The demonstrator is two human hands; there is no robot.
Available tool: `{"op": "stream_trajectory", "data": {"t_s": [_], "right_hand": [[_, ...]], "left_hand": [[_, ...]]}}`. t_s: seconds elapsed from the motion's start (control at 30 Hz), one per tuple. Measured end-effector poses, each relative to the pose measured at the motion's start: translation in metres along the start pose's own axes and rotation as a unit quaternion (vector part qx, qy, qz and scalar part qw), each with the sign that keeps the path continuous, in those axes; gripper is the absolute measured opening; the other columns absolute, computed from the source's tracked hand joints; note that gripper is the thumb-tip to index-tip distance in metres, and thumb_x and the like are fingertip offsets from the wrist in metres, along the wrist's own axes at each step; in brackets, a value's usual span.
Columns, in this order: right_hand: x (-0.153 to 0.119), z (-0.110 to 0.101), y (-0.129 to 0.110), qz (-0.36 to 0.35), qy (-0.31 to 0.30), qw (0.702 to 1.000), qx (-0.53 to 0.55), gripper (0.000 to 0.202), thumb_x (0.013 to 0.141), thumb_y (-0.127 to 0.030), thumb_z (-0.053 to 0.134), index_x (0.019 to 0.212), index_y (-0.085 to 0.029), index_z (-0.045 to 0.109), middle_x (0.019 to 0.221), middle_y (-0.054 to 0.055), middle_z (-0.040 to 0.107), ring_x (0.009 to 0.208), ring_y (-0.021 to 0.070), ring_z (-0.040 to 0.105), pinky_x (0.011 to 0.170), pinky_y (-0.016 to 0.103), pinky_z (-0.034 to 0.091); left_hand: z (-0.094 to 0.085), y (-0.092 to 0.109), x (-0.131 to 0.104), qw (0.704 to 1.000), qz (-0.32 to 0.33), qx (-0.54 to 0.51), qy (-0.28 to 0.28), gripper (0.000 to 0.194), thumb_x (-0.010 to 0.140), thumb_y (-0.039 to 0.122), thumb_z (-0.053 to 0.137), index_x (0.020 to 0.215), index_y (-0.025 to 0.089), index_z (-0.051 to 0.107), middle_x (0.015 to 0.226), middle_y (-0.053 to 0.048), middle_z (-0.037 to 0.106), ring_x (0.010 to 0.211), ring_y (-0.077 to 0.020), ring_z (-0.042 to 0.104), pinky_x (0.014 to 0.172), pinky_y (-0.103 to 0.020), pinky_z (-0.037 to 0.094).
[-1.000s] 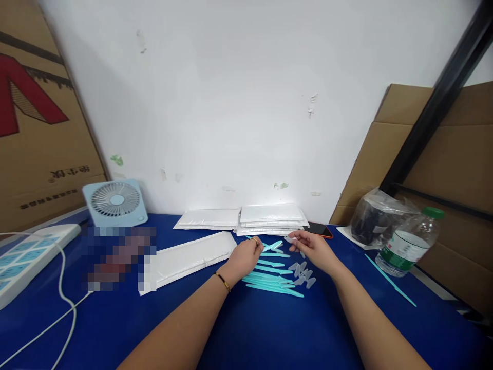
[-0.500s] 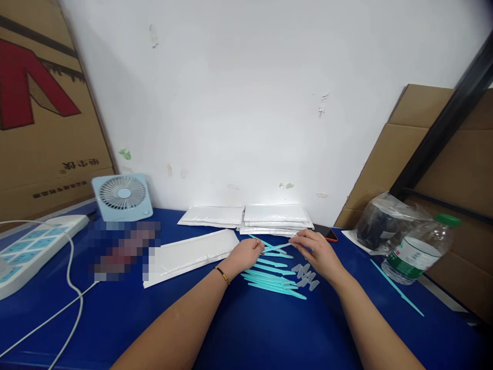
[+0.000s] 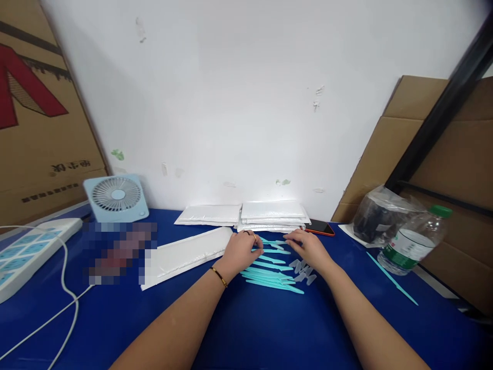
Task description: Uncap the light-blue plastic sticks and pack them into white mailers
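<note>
Several turquoise plastic sticks (image 3: 269,277) lie in a rough column on the blue table, each pointing to the right. My left hand (image 3: 242,251) is over the left ends of the upper sticks, its fingers bent and close together; what they grip is hidden. On the other side, my right hand (image 3: 308,247) has its thumb and fingertips pinched at the right end of a turquoise stick (image 3: 274,241) with a clear tip. Small translucent caps (image 3: 303,270) lie in a loose group just below my right hand.
White padded envelopes (image 3: 271,210) are stacked by the wall, another (image 3: 188,252) lies left. A phone (image 3: 320,227), bagged dark item (image 3: 372,221), bottle (image 3: 416,241) and single turquoise stick (image 3: 392,278) are right. A fan (image 3: 118,195) and power strip (image 3: 34,252) stand left.
The stick between my hands has come down to the top of the column. My right hand has shifted slightly left, uncovering more of the phone. The view has turned slightly.
</note>
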State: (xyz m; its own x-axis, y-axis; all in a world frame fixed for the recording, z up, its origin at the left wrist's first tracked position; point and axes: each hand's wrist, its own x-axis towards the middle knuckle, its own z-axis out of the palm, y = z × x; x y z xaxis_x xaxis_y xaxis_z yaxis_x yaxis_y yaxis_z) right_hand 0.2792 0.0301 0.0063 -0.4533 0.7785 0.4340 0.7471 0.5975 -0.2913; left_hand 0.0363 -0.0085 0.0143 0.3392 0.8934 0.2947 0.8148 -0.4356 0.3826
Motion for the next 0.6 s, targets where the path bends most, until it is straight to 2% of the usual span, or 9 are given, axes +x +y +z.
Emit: {"op": "stream_trajectory", "data": {"t_s": [0.1,0.2,0.27,0.37,0.43,0.6], "right_hand": [[-0.005,-0.005,0.024,0.056,-0.008,0.998,0.010,0.026,0.083,-0.022,0.044,0.097,-0.023,0.066,0.096,0.005,0.064,0.087,0.0188,0.059,0.079,0.030,0.044],[-0.012,-0.012,0.042,0.072,-0.044,0.996,0.012,0.032,0.075,-0.010,0.046,0.096,-0.023,0.067,0.100,0.004,0.063,0.091,0.0188,0.058,0.082,0.031,0.043],[-0.015,-0.014,0.047,0.065,-0.078,0.995,0.023,0.033,0.071,-0.008,0.048,0.093,-0.023,0.068,0.100,0.004,0.062,0.089,0.0182,0.058,0.081,0.030,0.044],[-0.015,-0.013,0.045,0.078,-0.119,0.989,0.032,0.017,0.072,-0.018,0.053,0.081,-0.021,0.067,0.085,0.003,0.063,0.073,0.0163,0.058,0.068,0.027,0.045],[-0.013,-0.009,0.040,0.083,-0.118,0.989,0.020,0.012,0.073,-0.022,0.054,0.077,-0.020,0.065,0.079,0.003,0.062,0.068,0.0152,0.057,0.063,0.025,0.044],[-0.007,0.003,0.022,0.047,-0.087,0.993,-0.060,0.011,0.071,-0.015,0.052,0.074,-0.017,0.062,0.080,0.005,0.060,0.068,0.0150,0.056,0.064,0.024,0.042]], "left_hand": [[0.004,-0.002,0.000,0.997,0.033,0.023,-0.061,0.016,0.074,0.036,0.059,0.084,0.025,0.066,0.089,-0.001,0.062,0.091,-0.0187,0.053,0.080,-0.028,0.035],[0.007,-0.002,0.002,0.996,0.038,0.034,-0.074,0.012,0.073,0.033,0.060,0.081,0.025,0.066,0.082,0.000,0.064,0.083,-0.0174,0.055,0.074,-0.027,0.035],[0.008,-0.002,0.002,0.995,0.036,0.033,-0.082,0.010,0.075,0.030,0.058,0.078,0.024,0.066,0.079,0.001,0.065,0.076,-0.0157,0.056,0.071,-0.026,0.035],[0.010,-0.002,0.003,0.996,0.036,0.042,-0.077,0.015,0.079,0.028,0.052,0.075,0.022,0.065,0.079,0.000,0.066,0.073,-0.0153,0.057,0.070,-0.026,0.035],[0.011,-0.003,0.003,0.996,0.037,0.054,-0.066,0.021,0.083,0.027,0.046,0.075,0.020,0.065,0.082,-0.003,0.066,0.074,-0.0158,0.057,0.071,-0.027,0.035],[0.013,-0.003,0.004,0.998,0.026,0.052,-0.039,0.028,0.087,0.028,0.038,0.079,0.017,0.063,0.084,-0.006,0.065,0.078,-0.0171,0.057,0.073,-0.028,0.036]]}}
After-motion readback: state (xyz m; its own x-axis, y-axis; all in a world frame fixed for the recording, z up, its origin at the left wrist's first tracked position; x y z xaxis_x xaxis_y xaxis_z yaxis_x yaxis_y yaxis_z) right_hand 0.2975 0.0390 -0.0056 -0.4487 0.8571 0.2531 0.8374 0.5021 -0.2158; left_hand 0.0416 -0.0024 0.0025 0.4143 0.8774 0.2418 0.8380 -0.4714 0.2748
